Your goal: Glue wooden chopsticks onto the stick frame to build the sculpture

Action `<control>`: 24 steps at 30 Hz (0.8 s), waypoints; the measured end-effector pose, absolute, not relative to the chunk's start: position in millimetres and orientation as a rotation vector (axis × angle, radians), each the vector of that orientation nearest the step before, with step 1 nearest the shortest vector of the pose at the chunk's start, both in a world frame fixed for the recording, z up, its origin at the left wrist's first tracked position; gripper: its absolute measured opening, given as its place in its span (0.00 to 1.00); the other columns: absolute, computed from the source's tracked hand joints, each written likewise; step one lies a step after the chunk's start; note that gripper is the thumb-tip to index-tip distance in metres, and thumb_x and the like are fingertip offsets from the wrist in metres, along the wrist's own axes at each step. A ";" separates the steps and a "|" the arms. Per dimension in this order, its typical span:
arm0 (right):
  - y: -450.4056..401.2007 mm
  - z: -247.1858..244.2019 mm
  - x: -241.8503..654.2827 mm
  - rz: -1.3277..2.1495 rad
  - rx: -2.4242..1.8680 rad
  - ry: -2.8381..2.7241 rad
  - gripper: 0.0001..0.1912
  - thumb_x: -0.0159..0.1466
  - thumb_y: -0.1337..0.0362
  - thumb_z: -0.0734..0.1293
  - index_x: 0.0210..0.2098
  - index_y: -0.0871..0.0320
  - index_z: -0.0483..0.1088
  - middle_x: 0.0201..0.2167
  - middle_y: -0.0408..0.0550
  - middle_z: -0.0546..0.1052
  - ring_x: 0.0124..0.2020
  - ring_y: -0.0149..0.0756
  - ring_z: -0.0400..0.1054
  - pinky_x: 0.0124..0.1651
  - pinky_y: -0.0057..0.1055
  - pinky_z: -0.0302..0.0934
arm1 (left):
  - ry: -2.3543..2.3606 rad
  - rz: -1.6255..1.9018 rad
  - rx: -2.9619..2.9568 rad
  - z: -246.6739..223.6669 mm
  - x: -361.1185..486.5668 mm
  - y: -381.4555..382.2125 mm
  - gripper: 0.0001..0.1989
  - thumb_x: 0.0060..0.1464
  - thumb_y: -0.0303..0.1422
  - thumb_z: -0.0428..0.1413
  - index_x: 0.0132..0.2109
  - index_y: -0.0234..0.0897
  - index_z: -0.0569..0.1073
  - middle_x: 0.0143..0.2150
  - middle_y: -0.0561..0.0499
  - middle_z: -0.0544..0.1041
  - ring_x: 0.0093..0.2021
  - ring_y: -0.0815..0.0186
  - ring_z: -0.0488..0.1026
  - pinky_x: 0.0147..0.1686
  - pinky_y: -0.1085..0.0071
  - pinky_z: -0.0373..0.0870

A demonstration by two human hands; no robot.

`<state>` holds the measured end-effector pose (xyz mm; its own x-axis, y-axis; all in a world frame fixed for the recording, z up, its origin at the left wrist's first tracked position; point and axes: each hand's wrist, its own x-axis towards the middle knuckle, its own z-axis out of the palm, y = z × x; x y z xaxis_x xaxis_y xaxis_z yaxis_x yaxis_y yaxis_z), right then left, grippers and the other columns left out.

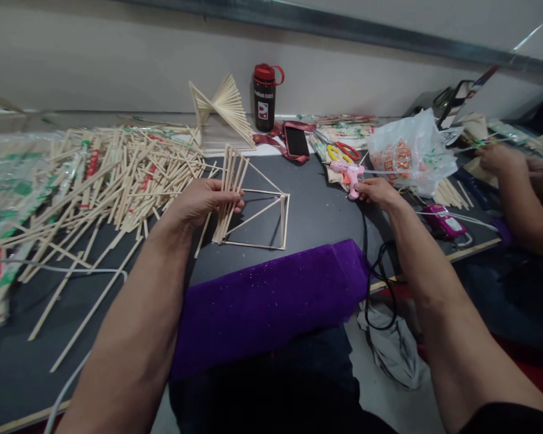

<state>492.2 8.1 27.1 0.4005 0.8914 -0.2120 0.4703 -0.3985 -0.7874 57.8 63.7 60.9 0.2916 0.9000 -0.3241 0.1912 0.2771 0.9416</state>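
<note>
My left hand (212, 198) is closed around the upright sticks at the left side of a wooden stick frame (255, 246), which rests on the dark table. Thin sticks form the frame's open box shape, with a slanting stick across it. Off to the right, my right hand (375, 190) has its fingers closed on the handle of a pink glue gun (353, 175). The gun's nozzle points left, and a clear glue stick runs out behind it to the right. A twisted fan of sticks (228, 111) stands behind the frame.
Loose chopsticks (131, 181) are heaped at left. A bottle (264, 99), a phone (296, 142), scissors (343, 150) and a plastic bag (409, 150) line the back. Purple cloth (275, 295) covers the front edge. A black cord (367, 265) hangs at right, near another person's hand (501, 160).
</note>
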 end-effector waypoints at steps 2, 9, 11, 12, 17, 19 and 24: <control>9.6 26.5 490.6 0.834 -2.042 -1.145 0.10 0.60 0.63 0.74 0.27 0.61 0.71 0.20 0.45 0.72 0.21 0.26 0.61 0.22 0.22 0.53 | 1.207 0.673 1.223 62.0 58.3 63.0 0.03 0.44 0.27 0.66 0.30 0.36 0.82 0.26 0.47 0.81 0.27 0.65 0.79 0.34 0.69 0.76; 7.7 34.2 474.3 0.767 -2.129 -1.143 0.08 0.58 0.64 0.75 0.29 0.61 0.74 0.23 0.47 0.75 0.21 0.28 0.63 0.22 0.25 0.51 | 1.178 0.703 1.233 58.2 56.7 60.5 0.06 0.44 0.28 0.67 0.33 0.33 0.80 0.27 0.47 0.81 0.28 0.66 0.78 0.33 0.70 0.76; 5.6 36.8 470.5 0.731 -2.159 -1.141 0.07 0.54 0.67 0.76 0.26 0.61 0.74 0.20 0.47 0.73 0.21 0.30 0.62 0.23 0.27 0.51 | 1.121 0.692 1.245 55.5 55.9 59.7 0.07 0.45 0.29 0.67 0.33 0.31 0.80 0.27 0.47 0.81 0.28 0.67 0.78 0.33 0.71 0.75; 4.2 37.9 469.9 0.715 -2.177 -1.129 0.07 0.53 0.68 0.76 0.25 0.60 0.74 0.19 0.48 0.73 0.21 0.31 0.62 0.23 0.29 0.51 | 1.092 0.704 1.233 54.0 55.7 59.6 0.06 0.46 0.28 0.66 0.33 0.30 0.79 0.27 0.47 0.80 0.27 0.68 0.78 0.33 0.71 0.74; -8.8 43.9 474.9 0.658 -2.156 -0.999 0.10 0.54 0.68 0.74 0.19 0.58 0.72 0.16 0.49 0.68 0.18 0.30 0.57 0.23 0.34 0.47 | 1.003 0.738 1.188 48.2 56.2 59.3 0.05 0.46 0.24 0.65 0.33 0.28 0.78 0.25 0.48 0.79 0.23 0.69 0.76 0.30 0.71 0.73; -14.8 46.8 474.7 0.700 -2.065 -0.959 0.11 0.57 0.69 0.72 0.19 0.58 0.71 0.19 0.50 0.68 0.18 0.30 0.59 0.25 0.35 0.50 | 0.994 0.742 1.189 48.2 56.7 58.3 0.05 0.47 0.24 0.64 0.33 0.28 0.77 0.24 0.48 0.79 0.23 0.70 0.76 0.29 0.72 0.72; -17.1 56.5 452.7 0.701 -1.732 -0.957 0.08 0.55 0.71 0.66 0.20 0.58 0.71 0.22 0.51 0.69 0.20 0.31 0.60 0.24 0.35 0.50 | 1.027 0.731 1.198 52.6 57.6 55.6 0.04 0.48 0.23 0.63 0.33 0.28 0.77 0.24 0.49 0.79 0.24 0.71 0.76 0.31 0.71 0.73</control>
<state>452.7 -17.1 56.5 0.5196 0.8541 -0.0207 0.2775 -0.1916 -0.9414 57.6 55.6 52.6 0.3861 0.8895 -0.2442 0.0607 0.2396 0.9690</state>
